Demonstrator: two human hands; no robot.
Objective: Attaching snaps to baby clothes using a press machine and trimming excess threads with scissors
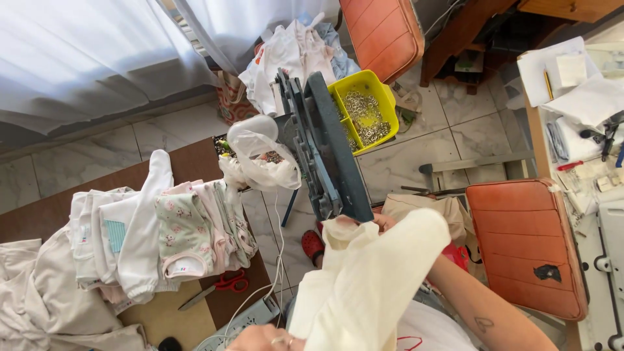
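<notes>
Left hand [263,338]: at the near edge of the view, ring on 1 finger, fingers curled against the lower hem of a cream-white soft cotton garment [374,273]; most of the hand is cut off by the frame, so whether it pinches the cloth cannot be told.

Right hand [383,223]: just beyond the upper end of the same garment, largely hidden by the fabric; fingertips show at the cloth's far edge, closed on it. Bare forearm runs off to the near right.

Cream-white garment: draped between both hands in the near centre, its far end touching the foot of a dark blue-grey metal press machine [322,146].

Press machine: upright, centre of the scene, just beyond the right hand.

Yellow plastic tray of small silver metal snap rings [364,110]: to the right of the press, beyond it.

Crumpled white plastic bag [257,153]: left of the press, touching it.

Stack of folded white and pink floral baby clothes [162,234]: on the brown table [195,162] at left.

Red-handled scissors [218,288]: near edge of the stack, on the table.

Orange padded chair seat with a dark tear [526,247]: right; 1 more orange seat [380,29] at the far centre.
</notes>
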